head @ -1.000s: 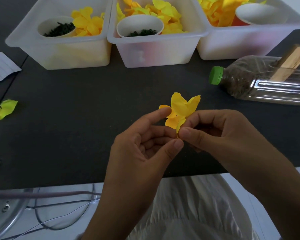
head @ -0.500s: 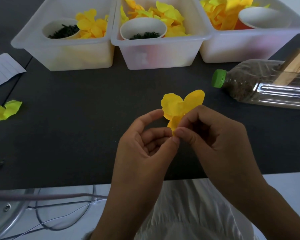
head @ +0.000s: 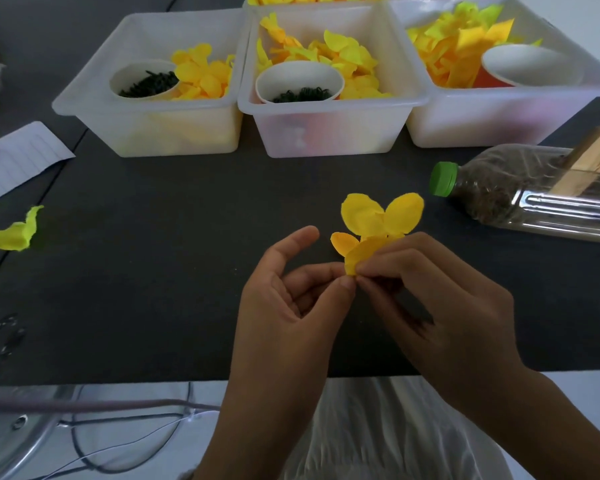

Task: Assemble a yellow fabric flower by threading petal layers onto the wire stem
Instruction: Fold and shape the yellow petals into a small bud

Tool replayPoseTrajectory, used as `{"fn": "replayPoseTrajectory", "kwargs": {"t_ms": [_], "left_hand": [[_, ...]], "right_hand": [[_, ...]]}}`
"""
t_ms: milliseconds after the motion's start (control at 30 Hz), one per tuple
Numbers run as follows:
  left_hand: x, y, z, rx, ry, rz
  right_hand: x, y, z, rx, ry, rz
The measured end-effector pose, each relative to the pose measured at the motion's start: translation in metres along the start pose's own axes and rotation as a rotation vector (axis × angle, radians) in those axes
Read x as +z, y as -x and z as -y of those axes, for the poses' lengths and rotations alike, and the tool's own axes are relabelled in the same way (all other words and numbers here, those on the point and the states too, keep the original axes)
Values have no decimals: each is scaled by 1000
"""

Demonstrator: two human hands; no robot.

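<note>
A yellow fabric petal layer [head: 378,226] with several rounded petals stands just above my hands, over the black table [head: 153,271]. My right hand [head: 440,299] pinches its lower edge between thumb and fingers. My left hand [head: 291,299] meets that pinch with its thumb tip and a fingertip, the index finger raised and curled clear of the petals. No wire stem is visible; the fingers hide the base of the petals.
Three translucent bins [head: 146,109] [head: 329,98] [head: 499,98] of yellow petals line the back, each holding a paper cup. A clear bottle with a green cap [head: 520,202] lies at right. A loose pale-yellow petal [head: 13,233] and lined paper [head: 18,157] lie at left.
The petals have spread out flatter and shifted slightly right. My left index finger has lifted off them. The camera view has tilted, showing more of the bins.
</note>
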State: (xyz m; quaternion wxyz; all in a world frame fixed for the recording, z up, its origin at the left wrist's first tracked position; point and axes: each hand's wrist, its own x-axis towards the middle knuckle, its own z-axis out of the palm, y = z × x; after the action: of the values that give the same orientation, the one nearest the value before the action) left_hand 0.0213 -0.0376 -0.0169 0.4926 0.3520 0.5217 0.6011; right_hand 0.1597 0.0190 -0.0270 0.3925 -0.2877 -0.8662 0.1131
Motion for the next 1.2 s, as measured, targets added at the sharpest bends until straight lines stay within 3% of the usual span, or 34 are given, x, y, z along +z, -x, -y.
{"fn": "replayPoseTrajectory", "kwargs": {"t_ms": [133, 367, 467, 567, 633, 800, 1000, 1200], "left_hand": [[2, 0, 3, 35, -63, -35], [5, 2, 12, 160, -292, -107], [-2, -2, 10, 192, -267, -188], [-20, -11, 5, 143, -153, -279], [-27, -15, 3, 107, -112, -273], [-34, -21, 1, 133, -203, -284], [-80, -34, -3, 174, -390, -410], [-83, -52, -9, 168, -467, -413]], "right_hand": [[1, -2, 0, 50, -22, 29], [5, -4, 9, 297, -246, 98], [-1, -7, 9, 464, -339, -8], [-16, -13, -4, 683, -664, -208], [-22, -13, -13, 772, -861, -247], [-25, -8, -28, 788, -884, -215], [-62, -4, -74, 861, -917, -453], [-51, -10, -70, 903, -950, -318]]}}
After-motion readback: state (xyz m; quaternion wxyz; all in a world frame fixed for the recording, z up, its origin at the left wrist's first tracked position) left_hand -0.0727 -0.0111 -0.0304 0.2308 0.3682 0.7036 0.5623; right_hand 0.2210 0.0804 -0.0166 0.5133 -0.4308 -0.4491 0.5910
